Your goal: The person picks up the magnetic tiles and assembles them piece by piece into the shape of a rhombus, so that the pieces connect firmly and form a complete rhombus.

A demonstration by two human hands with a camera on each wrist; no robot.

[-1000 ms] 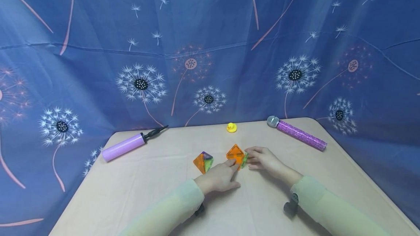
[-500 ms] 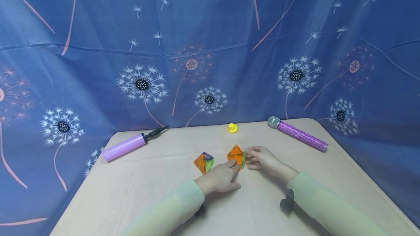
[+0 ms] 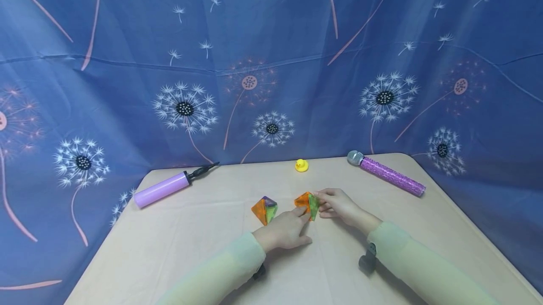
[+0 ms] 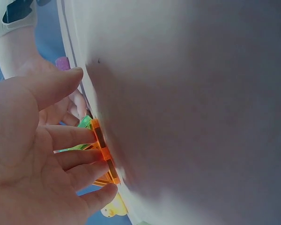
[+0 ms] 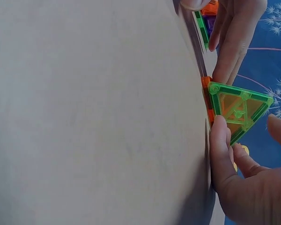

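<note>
In the head view, my left hand (image 3: 283,229) lies with outstretched fingers on orange see-through magnetic tiles (image 3: 301,199) at mid-table. The left wrist view shows its fingertips touching the orange tile's edge (image 4: 106,153). A green triangular magnetic tile (image 5: 240,112) stands tilted against the orange ones. Beside it is my right hand (image 3: 342,208); one fingertip touches the green tile's lower part, while an upper digit sits slightly apart from its tip in the right wrist view. Just left stands a small pyramid of orange, purple and green tiles (image 3: 264,210).
A yellow rubber duck (image 3: 301,165) sits at the back edge of the table (image 3: 203,248). Back left lies a purple hand pump (image 3: 163,190) with a black nozzle. At the back right is a glittery purple microphone (image 3: 392,176). A blue dandelion-print cloth (image 3: 314,102) hangs behind.
The green tile has tipped leftward onto the orange tiles, and its face now shows from above. The orange peak sits lower. My right forearm has shifted slightly left; my left hand stays in place.
</note>
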